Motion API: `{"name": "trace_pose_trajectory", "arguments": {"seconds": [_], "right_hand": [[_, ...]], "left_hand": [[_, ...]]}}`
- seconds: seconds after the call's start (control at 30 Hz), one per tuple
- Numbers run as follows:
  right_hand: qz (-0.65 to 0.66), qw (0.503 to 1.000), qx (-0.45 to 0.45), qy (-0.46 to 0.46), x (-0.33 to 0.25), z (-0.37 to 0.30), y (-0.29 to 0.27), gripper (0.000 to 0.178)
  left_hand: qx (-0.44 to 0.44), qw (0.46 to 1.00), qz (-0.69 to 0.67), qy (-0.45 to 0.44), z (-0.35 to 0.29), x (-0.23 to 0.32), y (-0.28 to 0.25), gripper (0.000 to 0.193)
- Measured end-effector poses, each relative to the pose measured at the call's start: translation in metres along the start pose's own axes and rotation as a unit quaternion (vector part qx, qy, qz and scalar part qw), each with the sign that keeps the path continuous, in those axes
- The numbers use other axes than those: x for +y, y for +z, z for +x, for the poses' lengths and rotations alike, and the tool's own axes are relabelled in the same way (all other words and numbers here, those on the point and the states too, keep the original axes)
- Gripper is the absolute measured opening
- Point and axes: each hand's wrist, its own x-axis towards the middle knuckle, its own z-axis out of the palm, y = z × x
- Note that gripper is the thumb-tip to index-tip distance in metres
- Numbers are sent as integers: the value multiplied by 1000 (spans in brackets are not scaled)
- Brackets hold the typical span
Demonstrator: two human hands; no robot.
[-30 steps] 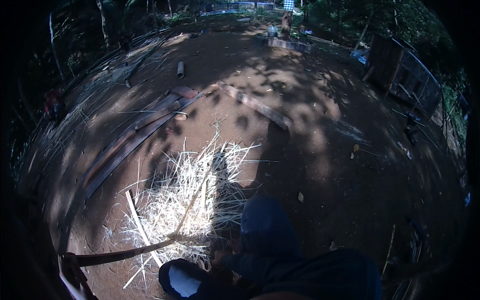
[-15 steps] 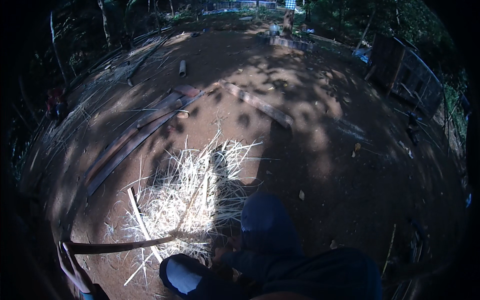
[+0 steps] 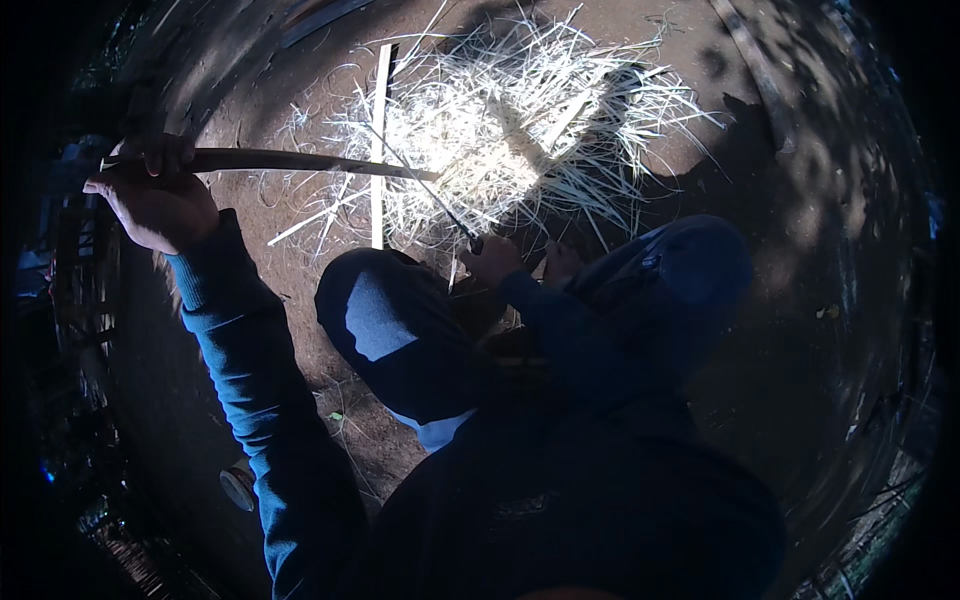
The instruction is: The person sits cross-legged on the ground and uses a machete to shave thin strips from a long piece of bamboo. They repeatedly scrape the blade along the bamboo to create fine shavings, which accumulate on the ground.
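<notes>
At the far left, my left hand (image 3: 165,200) is closed around the end of a long, slightly curved brown bamboo strip (image 3: 290,161). The strip runs right, and its other end reaches over a heap of pale shavings (image 3: 520,130). My right hand (image 3: 492,262) is low between my knees, wrapped round the dark handle of a knife (image 3: 472,238). Its thin blade points up and left, past the strip's free end. From this angle I cannot tell whether blade and strip touch.
A pale flat slat (image 3: 379,140) lies on the soil along the heap's left side. My bent knees (image 3: 375,310) flank my right hand. A round-ended piece (image 3: 238,487) lies by my left sleeve. Part of a wooden beam (image 3: 750,60) shows at upper right.
The view has tilted down, so the heap and my arms sit higher in the picture. My left hand's fingers now wrap the strip's end, and the knife in my right hand has come into sight.
</notes>
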Motion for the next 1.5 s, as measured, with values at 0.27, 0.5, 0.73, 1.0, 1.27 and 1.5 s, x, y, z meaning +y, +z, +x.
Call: {"name": "trace_pose_trajectory", "arguments": {"seconds": [0.27,0.5,0.73,1.0,1.27,1.5], "right_hand": [[35,975,96,-197,-95,-28,-29,35],[57,994,-34,-85,-96,-28,-50,24],[18,999,10,-24,-68,-12,-27,28],[-71,997,-4,41,-7,12,-6,34],[-106,980,-38,163,58,27,-3,45],[-69,974,-75,202,55,23,2,45]], "left_hand": [[81,997,11,4,-17,-5,-2,66],[72,996,47,40,-25,1,3,61],[88,992,79,54,-21,-3,-5,61],[156,980,106,57,-24,-1,1,61],[187,974,116,57,-24,-4,-1,58],[260,953,147,57,-5,59,-27,53]]}}
